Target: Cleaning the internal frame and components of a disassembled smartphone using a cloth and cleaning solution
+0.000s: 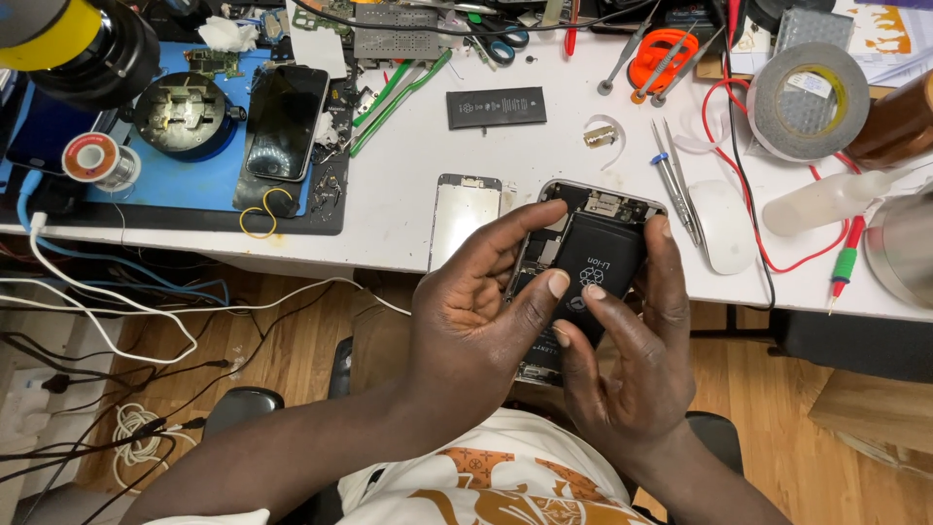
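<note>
Far left: blue work mat [185,180] running to the table's [408,209] front edge, crowded with a solder spool [100,160], a round black holder [183,115] and a dark phone [286,121] lying face up. Below that edge, loose white cables [117,301] hanging over wooden floor [243,340]. Little open room on the mat; more on the bare white top to its right.

Mid-table: green tools [398,92] laid aslant, a spare black battery [496,107] lying flat and well apart from the hands, a thin silvery plate [464,216] flat beside the left fingers and reaching the front edge.

Left hand [476,311]: half curled, fingers reaching along the left rim of the opened phone [593,209], thumb pressed onto the black battery [598,267] seated in it. Phone held out over the table's front edge, partly above the lap, tilted, its top end over the tabletop.

Right hand [632,369]: cupped round the phone's right side, fingers up along that edge, thumb tip on the battery just beside the left thumb. Both hands closed on the phone.

Phone itself: back open, metal frame, small circuit parts showing at the top end, battery dark and filling most of the body.

Right: tweezers [675,190] and a white mouse [724,226] just beside the right fingers, red wire [748,194] looping past, a grey tape roll [809,100], a clear squeeze bottle [826,201]. Tight room there.
</note>
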